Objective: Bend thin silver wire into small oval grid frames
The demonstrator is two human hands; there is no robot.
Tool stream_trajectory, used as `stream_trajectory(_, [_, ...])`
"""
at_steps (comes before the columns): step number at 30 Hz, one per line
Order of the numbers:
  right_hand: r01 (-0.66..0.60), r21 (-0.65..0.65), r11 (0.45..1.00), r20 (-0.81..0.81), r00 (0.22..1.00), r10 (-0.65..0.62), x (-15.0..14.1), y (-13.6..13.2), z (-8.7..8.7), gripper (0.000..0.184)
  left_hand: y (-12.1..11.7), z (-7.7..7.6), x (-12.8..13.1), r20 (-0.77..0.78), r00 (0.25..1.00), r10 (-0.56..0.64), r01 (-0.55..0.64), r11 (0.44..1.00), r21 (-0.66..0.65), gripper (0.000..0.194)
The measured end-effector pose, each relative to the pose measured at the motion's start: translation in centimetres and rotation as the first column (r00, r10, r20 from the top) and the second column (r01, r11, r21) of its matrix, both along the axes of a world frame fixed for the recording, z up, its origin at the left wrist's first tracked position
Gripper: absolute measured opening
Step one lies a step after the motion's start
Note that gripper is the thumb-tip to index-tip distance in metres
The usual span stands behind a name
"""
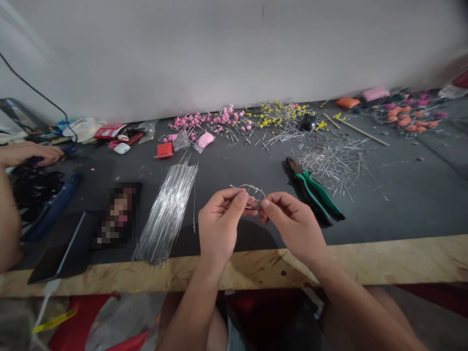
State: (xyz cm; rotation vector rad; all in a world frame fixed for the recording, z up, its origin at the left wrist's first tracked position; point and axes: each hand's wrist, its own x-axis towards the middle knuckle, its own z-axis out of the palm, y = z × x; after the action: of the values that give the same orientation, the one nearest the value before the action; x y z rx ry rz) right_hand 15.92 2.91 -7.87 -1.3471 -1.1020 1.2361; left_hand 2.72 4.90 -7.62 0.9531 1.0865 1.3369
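Head view: bent wire [252,186] up left of the pliers [317,187]. Grip: left hand [221,222] pinching one side, right hand [292,219] pinching the other. Probably light, springy, slick, easily kinked; best taken by fingertips near the twists. Straight wires [168,209] well left of pliers.

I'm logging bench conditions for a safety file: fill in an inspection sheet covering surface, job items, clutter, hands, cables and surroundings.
Surface: dark tabletop; pale front edge, stained.
Job items: twisted wire piece, held above the tabletop.
Clutter: scattered wires beside green-handled pliers; wire bundle; pink-tipped stems near the wall.
Hands: left hand and right hand both grip the wire piece.
Cables: black cable and white cable, both left.
Surroundings: pale wall; another person's hand, far left.
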Motion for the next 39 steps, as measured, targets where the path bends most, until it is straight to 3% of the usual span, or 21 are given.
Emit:
stream_trajectory(20, [0.020,-0.008,1.000,0.010,1.000,-0.020,0.11,-0.21,0.28,0.020,0.17,-0.13,0.18,0.005,1.000,0.016,-0.016,1.000,0.027,0.020])
stream_trajectory(28, [0.025,0.018,1.000,-0.044,0.999,-0.025,-0.14,-0.05,0.29,0.011,0.22,-0.17,0.11,0.073,0.993,-0.096,0.098,0.995,-0.023,0.013])
stream_trajectory(39, [-0.009,0.033,0.999,-0.003,1.000,0.009,-0.04,-0.14,0.26,0.013,0.32,-0.01,-0.15,-0.061,0.970,-0.234,0.232,0.972,-0.043,0.008])
